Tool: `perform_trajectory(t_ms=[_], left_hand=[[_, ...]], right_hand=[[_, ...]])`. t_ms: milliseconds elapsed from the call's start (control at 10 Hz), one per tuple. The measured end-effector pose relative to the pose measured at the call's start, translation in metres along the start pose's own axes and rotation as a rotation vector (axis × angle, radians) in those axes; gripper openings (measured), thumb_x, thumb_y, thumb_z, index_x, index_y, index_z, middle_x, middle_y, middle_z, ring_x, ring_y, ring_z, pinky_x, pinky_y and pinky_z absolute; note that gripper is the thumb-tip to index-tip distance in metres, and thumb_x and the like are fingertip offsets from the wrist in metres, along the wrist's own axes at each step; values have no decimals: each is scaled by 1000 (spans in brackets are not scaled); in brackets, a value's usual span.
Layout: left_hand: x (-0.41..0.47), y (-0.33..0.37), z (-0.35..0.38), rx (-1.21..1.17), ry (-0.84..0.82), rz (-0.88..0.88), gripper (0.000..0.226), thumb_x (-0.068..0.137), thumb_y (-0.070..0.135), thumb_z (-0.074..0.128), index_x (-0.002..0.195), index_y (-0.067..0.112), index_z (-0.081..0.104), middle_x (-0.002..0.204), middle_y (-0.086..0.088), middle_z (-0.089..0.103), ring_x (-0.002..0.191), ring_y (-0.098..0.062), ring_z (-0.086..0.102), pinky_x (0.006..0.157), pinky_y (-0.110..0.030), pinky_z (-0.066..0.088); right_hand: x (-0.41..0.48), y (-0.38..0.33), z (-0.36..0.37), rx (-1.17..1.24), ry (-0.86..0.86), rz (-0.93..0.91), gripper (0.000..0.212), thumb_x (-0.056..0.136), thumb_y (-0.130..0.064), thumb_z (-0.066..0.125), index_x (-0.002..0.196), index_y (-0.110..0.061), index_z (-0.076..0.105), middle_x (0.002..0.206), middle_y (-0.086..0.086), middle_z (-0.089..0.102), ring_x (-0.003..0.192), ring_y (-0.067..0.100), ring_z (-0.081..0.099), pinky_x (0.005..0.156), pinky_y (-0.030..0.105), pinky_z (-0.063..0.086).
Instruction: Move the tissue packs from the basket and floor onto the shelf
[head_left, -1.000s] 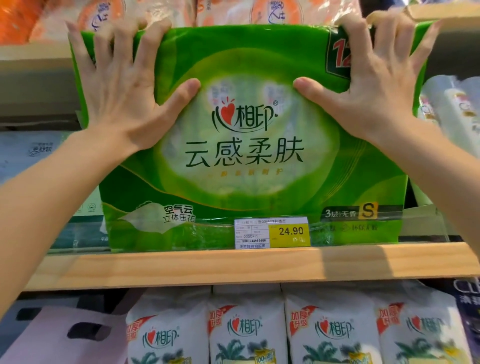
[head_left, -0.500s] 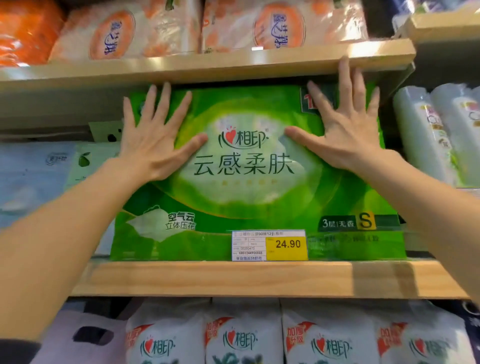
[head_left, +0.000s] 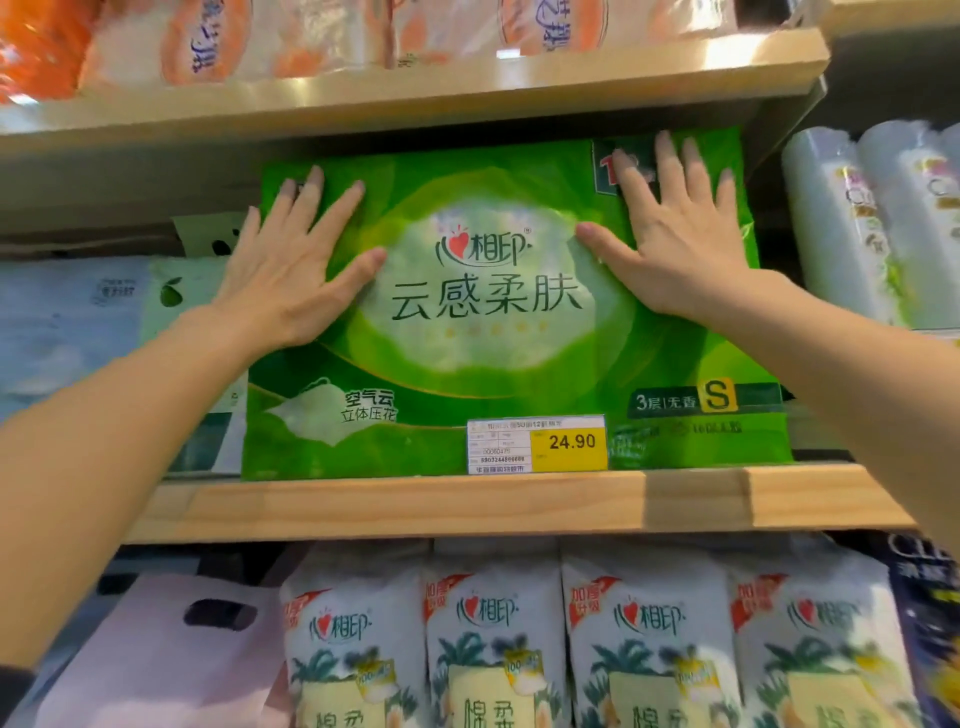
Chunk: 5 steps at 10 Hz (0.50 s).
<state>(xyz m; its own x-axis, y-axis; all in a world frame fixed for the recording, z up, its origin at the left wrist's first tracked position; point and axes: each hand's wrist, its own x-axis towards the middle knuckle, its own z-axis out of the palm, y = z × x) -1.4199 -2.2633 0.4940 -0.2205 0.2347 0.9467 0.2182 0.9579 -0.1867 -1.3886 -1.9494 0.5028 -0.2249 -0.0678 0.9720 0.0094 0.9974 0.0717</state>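
A large green tissue pack (head_left: 483, 332) stands upright on the wooden middle shelf (head_left: 467, 506), its top tucked under the shelf above. My left hand (head_left: 291, 265) lies flat on the pack's upper left face, fingers spread. My right hand (head_left: 675, 234) presses flat on the upper right face, fingers spread too. Neither hand grips the pack; both palms rest against its front. A yellow price tag (head_left: 537, 444) reading 24.90 sits at the shelf edge in front of the pack.
Orange tissue packs (head_left: 291, 36) fill the upper shelf (head_left: 415, 85). Pale blue packs (head_left: 72, 322) sit left of the green pack, white rolls (head_left: 872, 218) to its right. White packs (head_left: 493, 639) and a pink bag (head_left: 156, 654) fill the lower shelf.
The green pack has gone from held at its top edge in front of the shelf to pushed back under the upper shelf. My hands shifted from gripping to pressing flat.
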Motion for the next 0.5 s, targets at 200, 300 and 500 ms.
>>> perform_trajectory(t_ms=[200,300,500], left_hand=[[-32,-3,-31,-50,-92,-9,68,89,61,24,147,26,14,157,-9,10,143,-28,16,113,-53,8],[-57,3,-54,-74,-160,-1,73,83,59,21,147,23,18,156,-9,16,141,-29,21,112,-55,7],[-107,13,-110,-114,-221,-58,57,95,42,33,147,22,20,156,-6,16,143,-23,19,114,-51,6]], right_hand=[[-34,-3,-26,14,-103,0,70,88,-53,40,145,-19,18,154,18,12,143,31,11,115,50,10],[-52,-3,-42,73,-200,37,68,89,-48,43,145,-17,21,153,21,17,140,34,19,115,50,15],[-99,-5,-87,176,-364,-26,59,92,-34,44,144,-18,22,152,16,22,138,34,25,113,51,19]])
